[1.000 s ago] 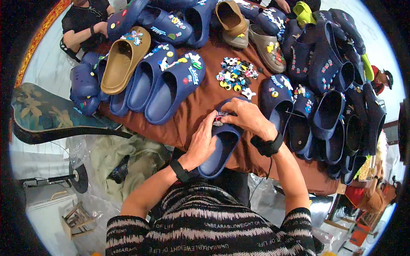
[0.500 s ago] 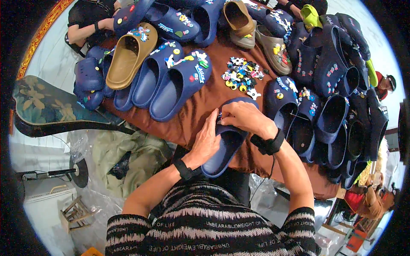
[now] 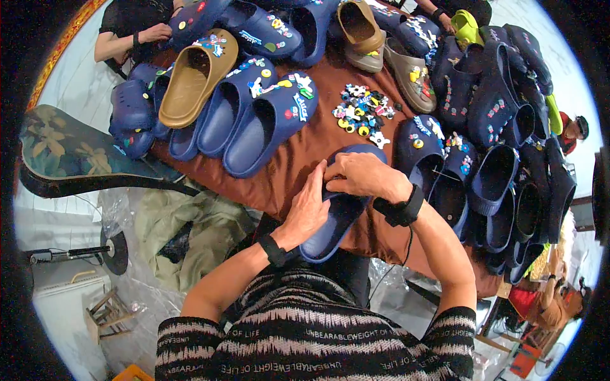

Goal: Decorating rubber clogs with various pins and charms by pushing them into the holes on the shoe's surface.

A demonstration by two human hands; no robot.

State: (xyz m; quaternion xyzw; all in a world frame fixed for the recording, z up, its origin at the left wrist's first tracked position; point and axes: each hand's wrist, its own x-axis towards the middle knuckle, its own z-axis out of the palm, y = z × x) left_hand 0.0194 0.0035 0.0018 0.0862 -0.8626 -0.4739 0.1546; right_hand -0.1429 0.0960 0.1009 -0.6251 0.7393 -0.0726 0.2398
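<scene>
A navy clog (image 3: 329, 236) lies at the near table edge, its heel toward me and its rounded toe pointing away. My left hand (image 3: 307, 211) grips it from the left, fingers stretched along the upper near the opening. Over the upper bends my right hand (image 3: 363, 175), its fingers curled and pressed together against my left fingertips. Whatever the right fingers pinch is hidden under them. Just beyond the clog's toe sits a loose pile of small colourful shoe charms (image 3: 363, 109); a white one lies at its near side.
Decorated navy clogs (image 3: 264, 133) and a tan clog (image 3: 190, 89) stand on the brown cloth (image 3: 254, 190) to the left. More dark clogs (image 3: 492, 171) crowd the right. A co-worker's hand (image 3: 155, 33) touches a clog at far left. A flowered seat (image 3: 76, 149) is beside the table.
My hands stay on the clog in nearly the same pose. At far left, the co-worker's forearm has risen a little. The view has shifted slightly.
</scene>
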